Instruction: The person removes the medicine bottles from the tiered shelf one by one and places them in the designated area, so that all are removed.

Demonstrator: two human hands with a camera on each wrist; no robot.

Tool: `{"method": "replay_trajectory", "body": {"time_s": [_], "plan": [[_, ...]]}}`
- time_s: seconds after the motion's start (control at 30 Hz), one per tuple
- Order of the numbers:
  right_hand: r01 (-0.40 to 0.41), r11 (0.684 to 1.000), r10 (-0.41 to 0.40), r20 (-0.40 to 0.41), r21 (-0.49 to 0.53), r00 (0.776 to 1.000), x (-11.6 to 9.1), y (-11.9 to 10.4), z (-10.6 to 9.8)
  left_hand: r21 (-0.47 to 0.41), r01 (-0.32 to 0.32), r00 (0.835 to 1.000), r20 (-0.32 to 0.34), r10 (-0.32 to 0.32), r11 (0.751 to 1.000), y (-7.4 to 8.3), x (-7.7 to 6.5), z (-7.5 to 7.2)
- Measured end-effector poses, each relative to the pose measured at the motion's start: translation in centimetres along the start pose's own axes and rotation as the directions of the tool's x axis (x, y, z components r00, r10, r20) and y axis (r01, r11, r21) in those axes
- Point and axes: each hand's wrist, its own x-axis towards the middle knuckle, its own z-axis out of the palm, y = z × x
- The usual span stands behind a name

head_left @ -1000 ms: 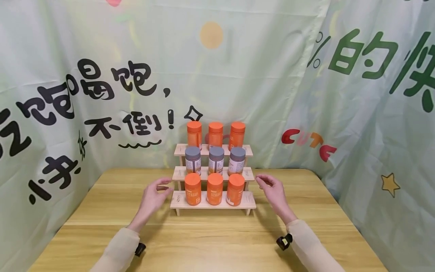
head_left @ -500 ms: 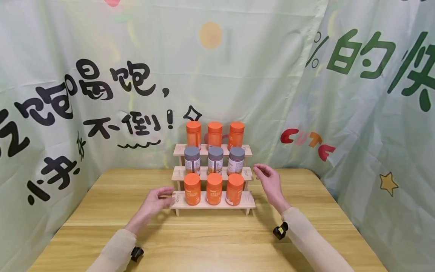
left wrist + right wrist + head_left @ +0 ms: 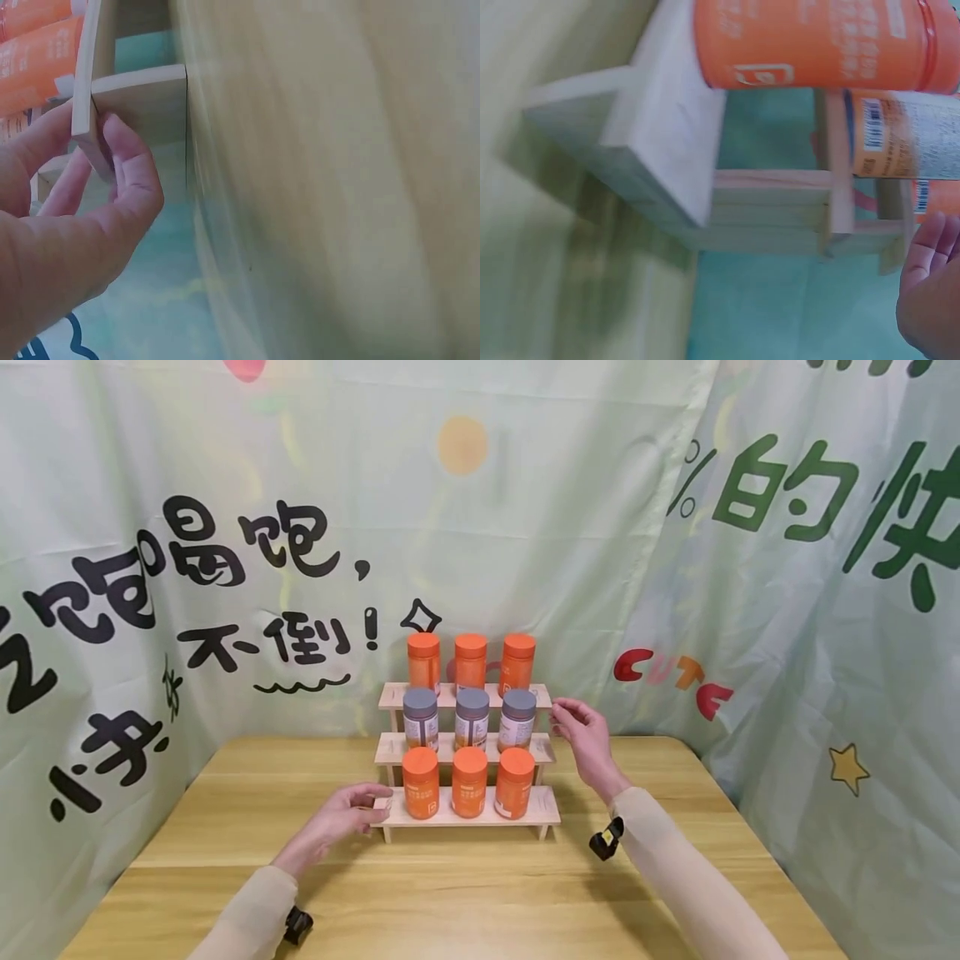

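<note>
A three-tier wooden display rack (image 3: 467, 823) stands on the table. Three orange jars (image 3: 421, 787) sit on its bottom tier, three grey-lidded jars (image 3: 472, 714) on the middle one and three more orange-lidded jars (image 3: 470, 660) on top. My left hand (image 3: 345, 814) pinches the left end of the bottom board; the left wrist view has a fingertip beneath the board (image 3: 84, 82) and other fingers on its far side. Beside the top tier's right end is my right hand (image 3: 585, 739), fingers loosely bent. Only part of it shows in the right wrist view; contact is unclear.
The wooden table (image 3: 480, 893) extends in front of the rack and to both sides. A pale green printed curtain (image 3: 525, 527) hangs close behind the rack and along both sides. Black wrist cameras (image 3: 606, 839) hang under the sleeves.
My left hand has come down and inward onto the bottom board's end. My right hand has risen from beside the middle tier to the top tier. Rack and jars stay put.
</note>
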Motion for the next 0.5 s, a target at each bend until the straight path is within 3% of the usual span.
{"method": "replay_trajectory", "body": {"time_s": [0.2,0.5], "plan": [[0.047,0.998,-0.046,0.035,-0.029,0.998,0.7,-1.1,0.9,0.02,0.034,0.999,-0.021,-0.034,0.999,-0.3,0.1,-0.1],[0.103,0.994,-0.101,0.054,-0.038,0.993,2.9,-3.0,1.4,-0.018,0.042,0.998,0.037,-0.042,0.999,0.2,0.3,-0.1]]}}
